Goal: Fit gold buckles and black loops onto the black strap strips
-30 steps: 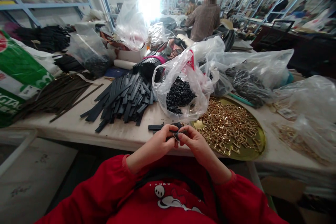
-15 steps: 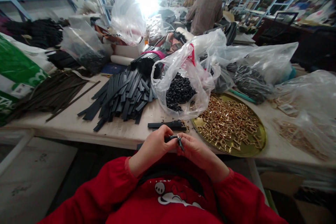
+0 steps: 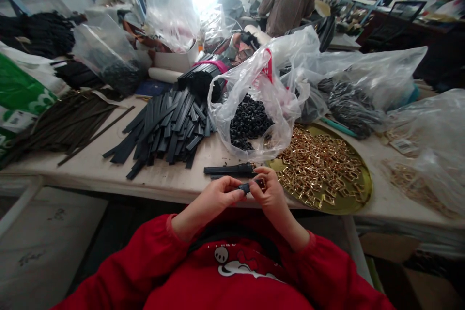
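In front of my chest, my left hand [image 3: 219, 195] pinches a short dark strap [image 3: 244, 187] between thumb and fingers. My right hand [image 3: 271, 195] is closed at the strap's other end, around a small gold buckle [image 3: 261, 183]. The fingers partly hide how buckle and strap join. Just beyond my hands, dark strap pieces [image 3: 227, 169] lie side by side on the table. A round gold tray [image 3: 366, 198] heaped with gold buckles [image 3: 316, 164] stands to the right. Behind, an open plastic bag [image 3: 218, 128] holds small black loops [image 3: 249, 123].
A pile of dark straps [image 3: 167, 126] spreads on the table [image 3: 156, 186] at left, near brown strips [image 3: 80, 116]. Clear bags [image 3: 370, 68] crowd the back and right. A green-and-white bag [image 3: 18, 92] stands far left. A co-worker [image 3: 290, 2] is at the back.
My right hand has turned and risen slightly, and a gold buckle now shows at its fingers. The strap's bent end no longer hangs down. My view has tilted slightly downward.
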